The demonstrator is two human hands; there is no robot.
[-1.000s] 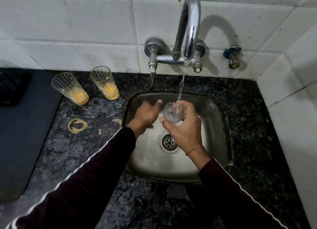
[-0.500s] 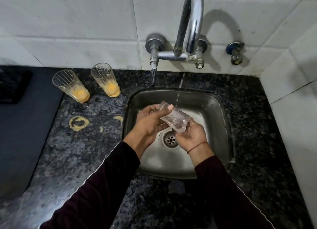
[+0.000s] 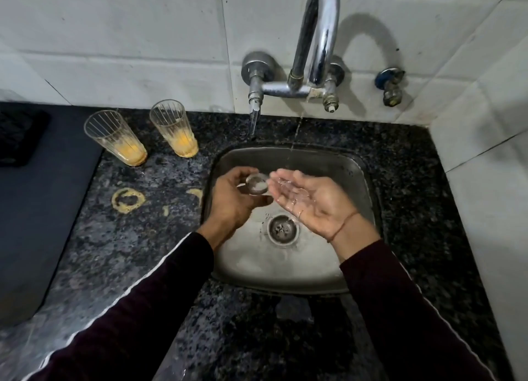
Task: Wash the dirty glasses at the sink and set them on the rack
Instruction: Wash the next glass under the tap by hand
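Over the steel sink (image 3: 357,175), my left hand (image 3: 231,200) grips the thick base of a clear glass (image 3: 257,184). The glass lies on its side, and its faint, wet body reaches across the fingers of my right hand (image 3: 311,203). That hand is palm up and flat, cupped under the glass. A thin stream of water falls from the chrome tap (image 3: 320,38) onto those fingertips. Two ribbed glasses with orange dregs, one (image 3: 120,136) and the other (image 3: 175,132), stand on the counter left of the sink.
The dark speckled granite counter (image 3: 143,252) carries an orange ring stain (image 3: 127,200) and smaller smears. A dark mat (image 3: 37,209) covers the far left, with a black ridged object (image 3: 17,135) at its back. White tiled walls close in behind and on the right, with a small valve (image 3: 390,86).
The glass has gone from upright under the stream in my right hand to lying on its side, with its base in my left hand. My right hand has opened palm up. The water stream has thinned.
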